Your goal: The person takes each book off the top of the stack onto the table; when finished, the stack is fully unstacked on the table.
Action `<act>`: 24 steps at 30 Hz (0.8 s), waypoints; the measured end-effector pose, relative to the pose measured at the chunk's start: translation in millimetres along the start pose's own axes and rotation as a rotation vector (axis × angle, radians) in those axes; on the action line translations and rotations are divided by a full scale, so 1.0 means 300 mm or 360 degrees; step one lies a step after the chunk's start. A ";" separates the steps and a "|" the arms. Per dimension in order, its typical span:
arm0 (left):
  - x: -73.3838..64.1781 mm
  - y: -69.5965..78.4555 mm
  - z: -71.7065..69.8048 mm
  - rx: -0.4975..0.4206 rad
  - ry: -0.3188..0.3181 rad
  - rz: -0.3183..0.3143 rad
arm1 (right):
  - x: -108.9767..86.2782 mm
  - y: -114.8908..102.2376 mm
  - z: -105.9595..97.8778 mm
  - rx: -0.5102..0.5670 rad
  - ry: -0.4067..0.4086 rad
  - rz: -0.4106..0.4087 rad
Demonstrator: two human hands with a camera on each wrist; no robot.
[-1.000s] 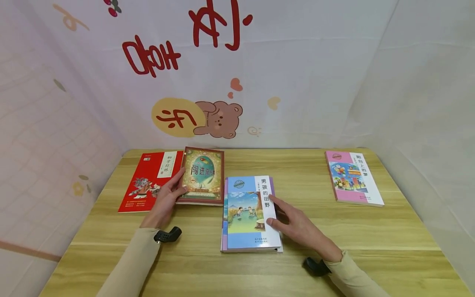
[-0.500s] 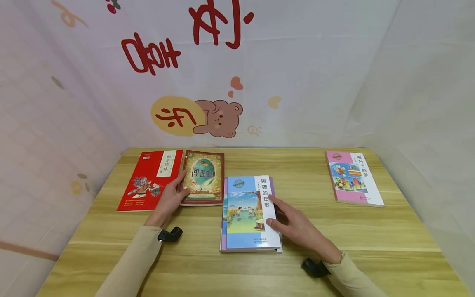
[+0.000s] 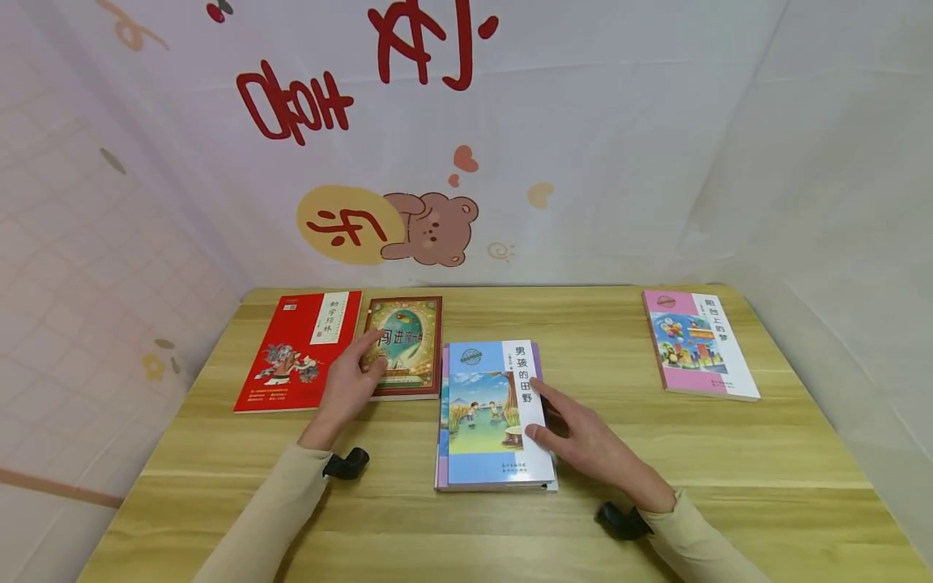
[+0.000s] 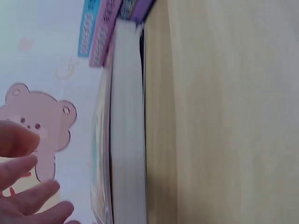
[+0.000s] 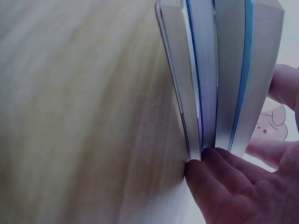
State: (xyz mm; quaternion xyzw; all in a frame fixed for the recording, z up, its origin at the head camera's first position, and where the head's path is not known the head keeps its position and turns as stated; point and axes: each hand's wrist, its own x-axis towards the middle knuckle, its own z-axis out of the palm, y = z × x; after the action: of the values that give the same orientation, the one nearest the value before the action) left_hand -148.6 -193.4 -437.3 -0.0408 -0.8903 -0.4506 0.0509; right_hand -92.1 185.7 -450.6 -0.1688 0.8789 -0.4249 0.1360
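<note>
In the head view my left hand [image 3: 355,382] is over the lower left part of a green book with a brown border [image 3: 415,385]. The left wrist view shows its spread fingers [image 4: 44,191] above the cover of this thick book [image 4: 128,121], apart from it. My right hand [image 3: 586,437] rests against the right side of a stack of books, whose top one is a blue book with a white strip [image 3: 481,465]. Its thumb and index fingertip lie on that cover. In the right wrist view other fingers [image 5: 210,182] touch the edges of the stacked books [image 5: 205,70].
A red book [image 3: 291,348] lies left of the green one. Far right on the wooden table [image 3: 656,518] is a pink book with a white strip [image 3: 696,348]. A white cloth with a bear print [image 3: 437,231] hangs behind the table.
The green book, earlier held tilted by my left hand, has come down flat beside the red book. My left hand has loosened from its edge and moved right, over its cover. My right hand has stayed.
</note>
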 end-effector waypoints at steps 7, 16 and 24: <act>-0.098 0.047 0.034 -0.0193 -0.0122 0.0101 | 0.006 0.001 0.000 -0.0010 -0.0009 -0.0012; -0.203 0.110 0.081 -0.0315 -0.0294 0.0066 | -0.003 -0.003 -0.002 -0.0013 0.0002 -0.0018; -0.248 0.128 0.138 -0.0445 -0.0390 0.0043 | -0.003 0.001 -0.001 -0.0023 0.0007 -0.0013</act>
State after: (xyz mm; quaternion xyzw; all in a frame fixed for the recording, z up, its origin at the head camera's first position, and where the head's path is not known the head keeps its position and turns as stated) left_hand -72.6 -139.4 -440.5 -0.1140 -0.8180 -0.5608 -0.0581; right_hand -91.5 186.6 -450.6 -0.1723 0.8815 -0.4196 0.1312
